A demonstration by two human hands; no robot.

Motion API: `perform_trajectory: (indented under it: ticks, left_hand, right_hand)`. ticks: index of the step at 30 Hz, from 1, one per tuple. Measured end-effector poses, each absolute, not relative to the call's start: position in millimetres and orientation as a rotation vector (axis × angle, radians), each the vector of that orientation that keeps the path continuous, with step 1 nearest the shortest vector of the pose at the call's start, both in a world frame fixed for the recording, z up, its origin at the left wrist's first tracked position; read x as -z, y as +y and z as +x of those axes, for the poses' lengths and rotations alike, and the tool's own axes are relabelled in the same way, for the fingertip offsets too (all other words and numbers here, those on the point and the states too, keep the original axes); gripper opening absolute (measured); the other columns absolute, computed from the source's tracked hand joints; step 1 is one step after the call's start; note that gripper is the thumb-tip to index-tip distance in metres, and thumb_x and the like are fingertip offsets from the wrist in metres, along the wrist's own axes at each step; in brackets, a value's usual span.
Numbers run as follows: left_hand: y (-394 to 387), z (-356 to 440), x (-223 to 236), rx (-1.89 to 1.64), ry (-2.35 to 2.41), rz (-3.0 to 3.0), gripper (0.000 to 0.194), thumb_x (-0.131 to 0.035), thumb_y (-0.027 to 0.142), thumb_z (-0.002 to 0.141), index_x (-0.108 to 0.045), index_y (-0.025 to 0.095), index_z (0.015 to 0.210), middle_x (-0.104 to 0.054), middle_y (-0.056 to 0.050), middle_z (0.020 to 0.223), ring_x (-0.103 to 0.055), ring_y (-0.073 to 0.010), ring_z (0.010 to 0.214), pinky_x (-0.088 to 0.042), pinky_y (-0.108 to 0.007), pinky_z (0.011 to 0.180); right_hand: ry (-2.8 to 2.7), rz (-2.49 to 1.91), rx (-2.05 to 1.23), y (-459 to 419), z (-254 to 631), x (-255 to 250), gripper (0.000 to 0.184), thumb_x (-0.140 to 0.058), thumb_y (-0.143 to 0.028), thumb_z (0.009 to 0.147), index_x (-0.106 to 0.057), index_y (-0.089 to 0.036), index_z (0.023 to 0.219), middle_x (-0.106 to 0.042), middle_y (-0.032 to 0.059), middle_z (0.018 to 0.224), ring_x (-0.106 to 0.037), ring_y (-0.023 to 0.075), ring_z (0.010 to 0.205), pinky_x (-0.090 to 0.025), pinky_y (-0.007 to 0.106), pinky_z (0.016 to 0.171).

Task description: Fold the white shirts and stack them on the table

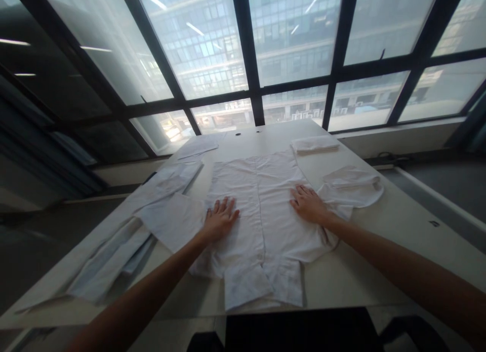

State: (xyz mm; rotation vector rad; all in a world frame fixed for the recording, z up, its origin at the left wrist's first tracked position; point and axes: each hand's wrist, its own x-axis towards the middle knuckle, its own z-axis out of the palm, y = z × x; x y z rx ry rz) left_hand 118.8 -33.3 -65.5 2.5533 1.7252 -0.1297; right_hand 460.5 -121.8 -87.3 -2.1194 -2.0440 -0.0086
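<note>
A white button-front shirt (246,185) lies spread flat on the white table, its collar end (248,288) toward me and its hem away. The front placket runs down the middle. My left hand (220,221) rests flat on the shirt's left side, fingers spread. On the right side of the shirt, my right hand (308,204) lies palm down with its fingers stretched out. One sleeve (176,215) reaches out to the left; fabric of the other side (353,185) lies bunched and folded beyond my right hand. Neither hand grips the cloth.
Along the left side of the white table (395,256) lie several flat pale garments or packets (110,256). A folded white cloth (315,144) sits at the back right. A small dark object (434,223) is near the right edge. Tall windows (296,43) stand behind.
</note>
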Motion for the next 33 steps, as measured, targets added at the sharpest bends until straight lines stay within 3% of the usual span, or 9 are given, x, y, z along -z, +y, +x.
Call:
perform_trajectory:
  ticks: [3, 6, 11, 15, 20, 26, 33]
  left_hand:
    - [-17.6, 140.1, 55.5, 0.09, 1.644, 2.57, 0.066, -0.027, 0.054, 0.106, -0.024, 0.024, 0.164, -0.017, -0.011, 0.171, -0.014, -0.0376, 0.157, -0.025, -0.066, 0.119]
    - [6.7, 182.3, 48.8, -0.157, 1.45, 2.707, 0.057, -0.025, 0.04, 0.108, -0.028, 0.021, 0.162, -0.026, -0.012, 0.169, -0.02, -0.031, 0.156, -0.022, -0.06, 0.122]
    - [32.9, 233.3, 62.1, -0.233, 1.302, 2.787, 0.06, -0.039, 0.025, 0.103, -0.029, 0.018, 0.162, -0.03, -0.016, 0.167, -0.027, -0.0294, 0.154, -0.029, -0.053, 0.121]
    - [42.7, 227.4, 77.1, -0.182, 1.356, 2.784, 0.055, -0.028, 0.031, 0.107, -0.03, 0.019, 0.161, -0.029, -0.014, 0.167, -0.025, -0.0317, 0.155, -0.023, -0.058, 0.122]
    - [68.3, 179.5, 74.1, -0.116, 1.624, 2.644, 0.061, -0.019, 0.049, 0.108, -0.03, 0.021, 0.161, -0.025, -0.009, 0.169, -0.02, -0.0322, 0.156, -0.021, -0.058, 0.123]
    - [102.2, 113.8, 67.2, -0.034, 1.947, 2.427, 0.068, -0.018, 0.051, 0.105, -0.027, 0.015, 0.162, -0.02, -0.012, 0.17, -0.019, -0.032, 0.156, -0.02, -0.059, 0.123]
    - [99.1, 108.1, 69.4, 0.0, 1.991, 2.457, 0.069, -0.017, 0.052, 0.104, -0.028, 0.016, 0.162, -0.021, -0.011, 0.17, -0.02, -0.033, 0.156, -0.023, -0.06, 0.122]
  right_hand:
    - [-1.967, -2.094, 0.024, -102.4, 438.4, 75.3, 0.058, -0.033, -0.034, 0.104, -0.041, -0.009, 0.155, -0.033, 0.0197, 0.164, -0.026, 0.0306, 0.154, -0.023, 0.051, 0.122]
    - [-1.922, -2.011, 0.002, -64.8, 396.3, 61.1, 0.057, -0.031, -0.029, 0.104, -0.039, -0.007, 0.156, -0.031, 0.0189, 0.166, -0.023, 0.0294, 0.155, -0.023, 0.049, 0.122]
    - [-1.949, -1.939, -0.112, -9.1, 345.8, 56.5, 0.056, -0.029, -0.017, 0.101, -0.041, -0.01, 0.155, -0.036, 0.0151, 0.164, -0.029, 0.0232, 0.152, -0.026, 0.04, 0.121]
    - [-1.988, -1.98, -0.119, 3.2, 367.6, 72.1, 0.055, -0.029, -0.03, 0.105, -0.041, -0.012, 0.155, -0.037, 0.016, 0.164, -0.03, 0.026, 0.151, -0.022, 0.047, 0.122]
    - [-1.914, -2.217, -0.112, 0.9, 440.4, 84.4, 0.063, -0.027, -0.045, 0.106, -0.034, -0.013, 0.16, -0.025, 0.0136, 0.169, -0.021, 0.028, 0.155, -0.016, 0.051, 0.124]
    - [-1.777, -2.386, -0.082, -9.6, 502.3, 85.0, 0.066, -0.022, -0.045, 0.105, -0.029, -0.013, 0.162, -0.024, 0.0142, 0.169, -0.021, 0.0265, 0.155, -0.017, 0.051, 0.124]
    - [-1.758, -2.4, -0.067, -15.2, 498.6, 85.3, 0.066, -0.021, -0.044, 0.104, -0.03, -0.013, 0.161, -0.025, 0.0143, 0.169, -0.02, 0.0271, 0.156, -0.016, 0.052, 0.124]
